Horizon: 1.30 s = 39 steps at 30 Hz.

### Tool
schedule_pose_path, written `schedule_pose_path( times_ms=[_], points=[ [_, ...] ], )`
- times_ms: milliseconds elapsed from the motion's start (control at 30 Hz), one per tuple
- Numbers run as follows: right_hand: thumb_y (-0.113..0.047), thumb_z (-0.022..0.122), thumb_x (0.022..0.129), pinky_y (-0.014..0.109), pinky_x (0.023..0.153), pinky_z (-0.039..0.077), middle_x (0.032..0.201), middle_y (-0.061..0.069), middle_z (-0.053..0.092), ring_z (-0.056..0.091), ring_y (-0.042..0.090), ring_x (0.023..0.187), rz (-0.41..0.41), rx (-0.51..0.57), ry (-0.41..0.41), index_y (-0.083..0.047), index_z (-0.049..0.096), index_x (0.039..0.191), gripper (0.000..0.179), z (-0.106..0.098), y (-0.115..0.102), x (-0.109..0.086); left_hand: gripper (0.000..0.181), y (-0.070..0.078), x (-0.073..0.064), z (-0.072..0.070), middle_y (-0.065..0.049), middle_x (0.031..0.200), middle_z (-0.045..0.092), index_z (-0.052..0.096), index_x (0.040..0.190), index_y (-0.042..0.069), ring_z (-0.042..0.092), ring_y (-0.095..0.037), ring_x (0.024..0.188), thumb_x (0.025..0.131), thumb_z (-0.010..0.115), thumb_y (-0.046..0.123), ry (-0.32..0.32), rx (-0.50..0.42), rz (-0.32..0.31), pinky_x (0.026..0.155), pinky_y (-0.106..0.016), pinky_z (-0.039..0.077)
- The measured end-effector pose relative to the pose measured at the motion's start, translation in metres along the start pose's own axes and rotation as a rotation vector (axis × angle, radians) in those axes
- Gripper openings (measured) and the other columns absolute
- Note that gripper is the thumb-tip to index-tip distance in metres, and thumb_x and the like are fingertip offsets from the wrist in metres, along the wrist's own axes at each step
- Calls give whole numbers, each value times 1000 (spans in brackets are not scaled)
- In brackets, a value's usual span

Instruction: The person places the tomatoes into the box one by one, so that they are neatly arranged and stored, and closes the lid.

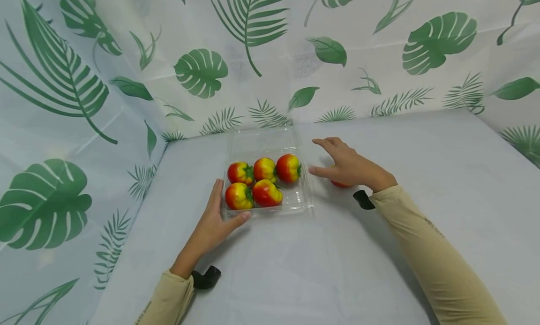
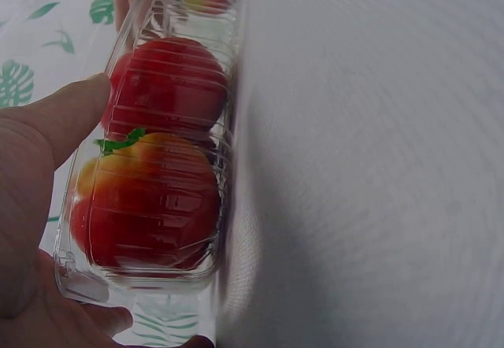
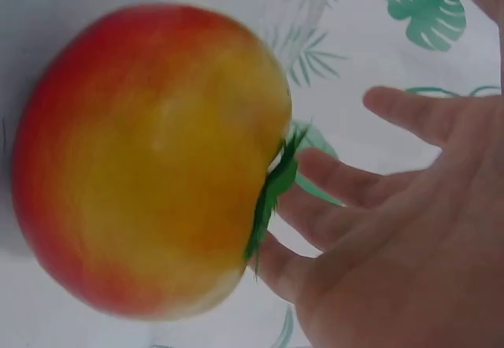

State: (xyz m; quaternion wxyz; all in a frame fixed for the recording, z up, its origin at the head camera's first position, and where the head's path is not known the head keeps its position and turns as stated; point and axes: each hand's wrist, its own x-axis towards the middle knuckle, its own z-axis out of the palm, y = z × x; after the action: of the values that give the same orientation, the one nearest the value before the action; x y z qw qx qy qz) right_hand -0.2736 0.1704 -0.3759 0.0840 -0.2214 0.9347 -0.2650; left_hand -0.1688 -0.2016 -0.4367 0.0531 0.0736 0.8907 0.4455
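Observation:
A clear plastic box [image 1: 297, 198] holds several red-and-yellow tomatoes [image 1: 266, 193] with green leafy tops, in two rows. My left hand [image 1: 212, 226] rests against the box's near left corner, fingers stretched along the left side and thumb at the front edge. The left wrist view shows the thumb touching the rim, with tomatoes visible through the ribbed wall. Right of the box, my right hand [image 1: 348, 163] hovers with spread fingers over another tomato [image 1: 341, 185], partly hidden beneath it. In the right wrist view, that tomato's green top is close to the fingers, which are not wrapped round it.
The box's clear lid [image 1: 263, 140] lies folded back towards the wall. A pale cloth covers the table [image 1: 287, 268]. Leaf-patterned sheeting [image 1: 270, 57] hangs behind and on both sides. Each wrist carries a black strap piece [image 1: 206, 277].

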Motion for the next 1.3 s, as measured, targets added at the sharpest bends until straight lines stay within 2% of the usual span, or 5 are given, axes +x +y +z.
schedule_pose_path(
  times_ms=[233,600,900,1067,1300],
  points=[
    [-54,73,98,72,118,30,168,28,21,35,50,147,14,23,-84,-9,28,169,95,-3,6,-3,119,0,-1,0,-7,179,-6,-1,173,10,2,-31,164,95,78,55,1,-6,9,128,-60,12],
    [-23,74,93,78,110,34,163,30,31,43,50,140,33,-61,-137,-7,38,164,81,0,8,-6,120,-2,0,1,-8,179,-6,0,173,10,2,-32,164,94,77,56,0,-3,9,127,-60,12],
    [-6,69,89,61,101,47,156,32,34,52,40,118,53,-80,-152,6,46,151,67,-3,12,-3,120,-1,0,1,-8,179,-6,-1,173,10,2,-32,164,94,78,56,3,2,-3,127,-60,12],
    [-4,69,87,46,91,49,148,30,36,53,35,108,57,-53,-162,12,50,140,58,-5,14,-3,120,-1,0,1,-7,179,-6,-1,173,11,2,-31,164,95,77,56,3,5,1,128,-59,12],
    [-7,67,89,44,83,51,116,17,61,55,32,100,60,-125,-165,8,65,129,43,-8,13,-4,119,-1,0,1,-7,179,-6,0,173,11,2,-31,164,95,77,56,2,6,3,128,-59,12]
  ],
)
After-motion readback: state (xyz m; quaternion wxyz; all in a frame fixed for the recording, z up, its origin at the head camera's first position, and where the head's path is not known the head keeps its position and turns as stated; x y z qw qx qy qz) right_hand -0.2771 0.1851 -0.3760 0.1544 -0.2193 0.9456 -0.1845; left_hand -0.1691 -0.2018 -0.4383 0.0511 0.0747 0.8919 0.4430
